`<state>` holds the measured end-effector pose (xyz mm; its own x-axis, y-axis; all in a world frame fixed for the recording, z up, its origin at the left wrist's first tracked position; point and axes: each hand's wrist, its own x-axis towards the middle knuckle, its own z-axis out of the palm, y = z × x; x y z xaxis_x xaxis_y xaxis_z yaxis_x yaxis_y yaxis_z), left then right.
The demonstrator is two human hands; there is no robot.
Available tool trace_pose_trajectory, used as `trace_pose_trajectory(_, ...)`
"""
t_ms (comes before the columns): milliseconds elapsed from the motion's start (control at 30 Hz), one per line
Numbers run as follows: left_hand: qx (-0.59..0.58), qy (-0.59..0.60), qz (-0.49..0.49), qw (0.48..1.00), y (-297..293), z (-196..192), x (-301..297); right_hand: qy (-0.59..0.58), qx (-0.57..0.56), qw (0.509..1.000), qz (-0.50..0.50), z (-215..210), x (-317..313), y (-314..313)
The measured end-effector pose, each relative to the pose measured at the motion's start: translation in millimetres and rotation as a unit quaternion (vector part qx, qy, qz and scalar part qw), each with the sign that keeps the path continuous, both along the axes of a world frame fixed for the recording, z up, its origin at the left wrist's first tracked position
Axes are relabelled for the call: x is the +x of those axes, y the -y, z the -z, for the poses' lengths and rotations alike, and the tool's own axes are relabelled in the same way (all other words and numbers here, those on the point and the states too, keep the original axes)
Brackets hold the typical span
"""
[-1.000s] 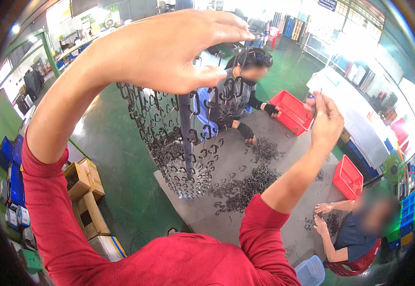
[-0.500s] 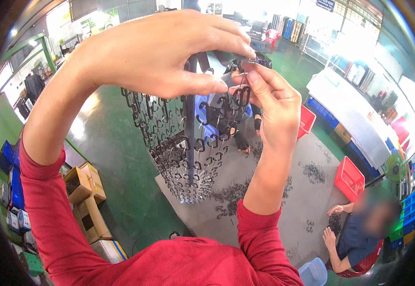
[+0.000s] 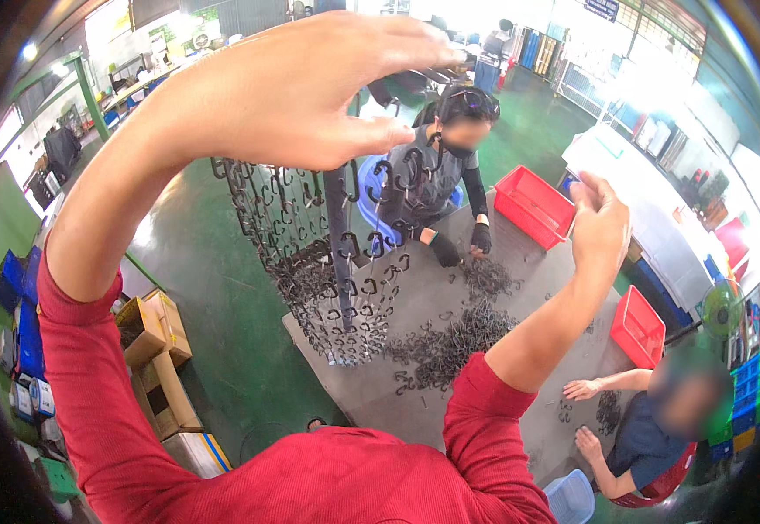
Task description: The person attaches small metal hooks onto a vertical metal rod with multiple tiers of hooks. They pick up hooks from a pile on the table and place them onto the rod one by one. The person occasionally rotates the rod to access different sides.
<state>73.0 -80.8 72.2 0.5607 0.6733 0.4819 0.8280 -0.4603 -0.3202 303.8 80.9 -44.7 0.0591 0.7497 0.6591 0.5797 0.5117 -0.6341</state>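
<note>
My left hand (image 3: 310,92) reaches over the top of a hanging rack, its thumb and fingers apart, with nothing seen between them. Strings of black C-shaped hooks (image 3: 371,244) hang from the rack in curved rows around a dark upright post (image 3: 338,218). The rack's top is partly hidden behind my left hand. Off to the right of the rack, my right hand (image 3: 601,227) is raised above the table, fingers loosely bent and nothing visible in them. A loose pile of black hooks (image 3: 463,341) lies on the grey table (image 3: 380,393) below.
Across the table a person (image 3: 432,175) handles hooks beside a red bin (image 3: 533,205). Another person (image 3: 650,437) sits at the right with both hands on the table, near a second red bin (image 3: 638,327). Cardboard boxes (image 3: 161,384) stand on the floor at left.
My right hand has left the rack's top and swung to the right, uncovering the person opposite and the red bin. My left hand stays over the rack, its fingers lifted slightly.
</note>
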Motion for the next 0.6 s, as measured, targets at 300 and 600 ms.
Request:
trace_pose_trajectory(300, -0.055, 0.032, 0.001, 0.998, -1.8, -8.2, 11.7, -0.312, -0.015, 0.808, -0.5, -15.9, -78.6, 56.4)
trace_pose_trajectory(600, -0.025, -0.028, 0.018, 0.999, 3.0, -0.6, 3.9, -0.376, -0.019, 0.752, -0.54, -14.3, -87.4, 57.9)
